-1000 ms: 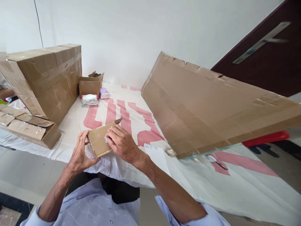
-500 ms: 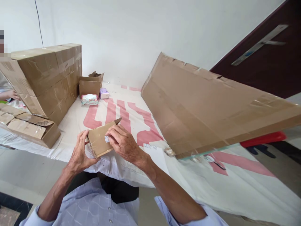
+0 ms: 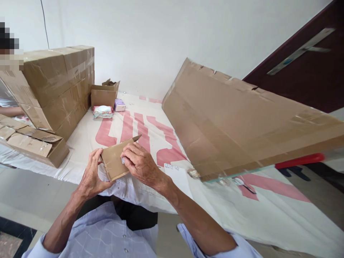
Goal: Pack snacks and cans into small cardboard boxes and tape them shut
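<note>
A small brown cardboard box (image 3: 114, 162) wrapped in clear tape rests at the near edge of the cloth-covered table (image 3: 88, 143). My left hand (image 3: 91, 175) grips its left end, fingers curled round the corner. My right hand (image 3: 139, 163) lies on its top face, fingers pressed down over a small white sticker that is mostly hidden under them.
A big flat cardboard carton (image 3: 242, 118) lies tilted on the right. Stacked taped cartons (image 3: 51, 86) stand at the left, flattened boxes (image 3: 29, 143) below them. An open small box (image 3: 103, 95), a wipes pack (image 3: 102, 111) and a purple packet (image 3: 119, 104) sit at the back. Another person's arm (image 3: 9, 110) shows far left.
My right fingers have slid left over the sticker, covering it. The box and left hand stay put. The view has shifted slightly.
</note>
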Demonstrator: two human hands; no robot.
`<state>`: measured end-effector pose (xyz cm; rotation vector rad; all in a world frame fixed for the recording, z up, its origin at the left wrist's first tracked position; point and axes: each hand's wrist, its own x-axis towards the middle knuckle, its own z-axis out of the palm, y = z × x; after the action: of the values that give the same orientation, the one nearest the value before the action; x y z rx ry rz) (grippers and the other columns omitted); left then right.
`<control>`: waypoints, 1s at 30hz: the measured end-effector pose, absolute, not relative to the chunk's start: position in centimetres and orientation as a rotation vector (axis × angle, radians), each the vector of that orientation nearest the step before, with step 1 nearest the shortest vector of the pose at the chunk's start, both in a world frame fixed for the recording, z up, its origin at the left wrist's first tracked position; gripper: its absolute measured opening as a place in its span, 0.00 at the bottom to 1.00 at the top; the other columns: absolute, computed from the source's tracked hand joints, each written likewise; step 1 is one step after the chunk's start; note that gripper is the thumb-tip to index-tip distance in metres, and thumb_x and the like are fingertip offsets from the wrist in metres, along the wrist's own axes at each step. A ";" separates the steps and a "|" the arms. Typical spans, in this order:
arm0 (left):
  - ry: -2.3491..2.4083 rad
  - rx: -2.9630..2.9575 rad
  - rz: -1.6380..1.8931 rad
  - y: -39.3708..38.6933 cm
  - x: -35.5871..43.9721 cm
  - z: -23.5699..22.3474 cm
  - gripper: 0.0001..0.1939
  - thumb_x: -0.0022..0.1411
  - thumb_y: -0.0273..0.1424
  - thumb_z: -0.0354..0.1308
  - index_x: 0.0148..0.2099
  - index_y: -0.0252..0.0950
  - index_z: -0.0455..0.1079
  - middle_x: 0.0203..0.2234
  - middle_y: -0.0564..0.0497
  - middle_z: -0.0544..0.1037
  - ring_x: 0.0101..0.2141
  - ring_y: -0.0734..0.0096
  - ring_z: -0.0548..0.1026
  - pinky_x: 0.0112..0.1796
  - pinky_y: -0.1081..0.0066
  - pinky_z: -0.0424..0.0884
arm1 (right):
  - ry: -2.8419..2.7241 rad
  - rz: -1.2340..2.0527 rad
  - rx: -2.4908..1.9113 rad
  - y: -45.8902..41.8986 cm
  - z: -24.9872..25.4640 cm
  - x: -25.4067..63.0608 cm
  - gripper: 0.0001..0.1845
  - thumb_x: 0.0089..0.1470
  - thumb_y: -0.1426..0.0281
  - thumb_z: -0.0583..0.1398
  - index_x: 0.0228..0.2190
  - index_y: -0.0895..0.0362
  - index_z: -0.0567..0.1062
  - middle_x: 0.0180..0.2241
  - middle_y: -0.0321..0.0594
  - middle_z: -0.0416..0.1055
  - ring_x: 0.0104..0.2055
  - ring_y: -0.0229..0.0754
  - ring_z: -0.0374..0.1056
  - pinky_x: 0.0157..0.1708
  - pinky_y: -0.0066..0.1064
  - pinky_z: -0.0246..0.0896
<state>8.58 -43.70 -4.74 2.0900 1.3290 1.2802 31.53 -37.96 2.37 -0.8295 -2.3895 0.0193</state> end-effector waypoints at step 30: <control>1.397 2.085 1.318 -44.1 9.1 -5.0 0.62 0.49 0.27 0.76 0.78 0.47 0.43 0.68 0.36 0.61 0.68 0.41 0.66 0.55 0.48 0.82 | -2.366 -0.025 -1.009 -38.0 2.5 31.6 0.10 0.67 0.78 0.58 0.34 0.52 0.71 0.36 0.42 0.74 0.40 0.48 0.67 0.42 0.39 0.65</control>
<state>9.09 -44.11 -5.05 2.0851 1.3970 1.3179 31.63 -38.00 2.46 -1.0092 -2.3659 -0.0255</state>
